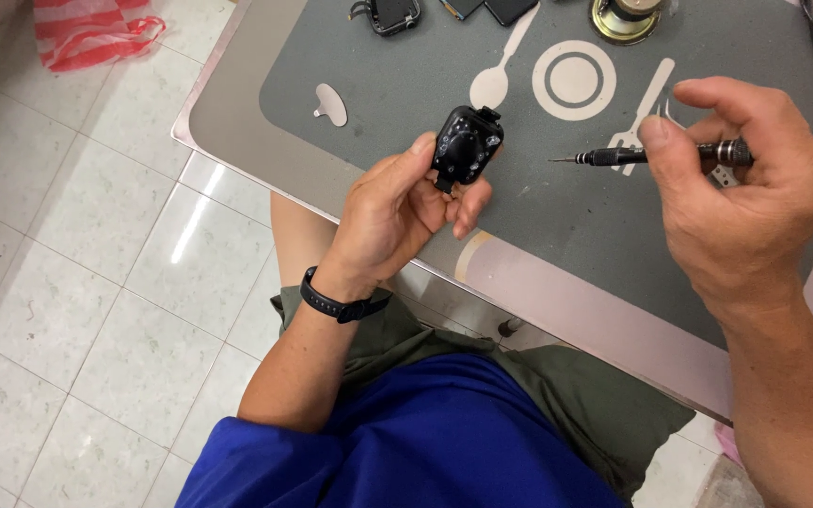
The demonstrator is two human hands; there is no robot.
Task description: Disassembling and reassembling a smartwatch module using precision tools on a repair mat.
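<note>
Nearest the camera, the person's blue shirt (425,442) and olive shorts (576,395) fill the lower edge, with white floor tiles (68,310) to their left. Just beyond them, over the near rim of the table (228,113), the left hand (392,212) wears a dark wristband (336,303). Its fingers (468,207) are clenched around a small black watch body (466,143), held upright above the grey mat (397,85) that covers the table. To the right of the watch body, the right hand (755,202) has its fingers pinched on a slim black screwdriver (656,155). The tool lies level, with its fine tip pointing toward the watch body but clear of it.

Left of the watch body, a small pale oval piece (330,103) lies on the mat. Farther off, behind the watch body, another watch case (390,14) and dark flat pieces (491,8) sit at the far edge. Right of these stands a round brass-coloured dish (627,19); something seems to sit in it, but the view cuts it off. A red-and-white plastic bag (91,33) lies on the floor, far left.
</note>
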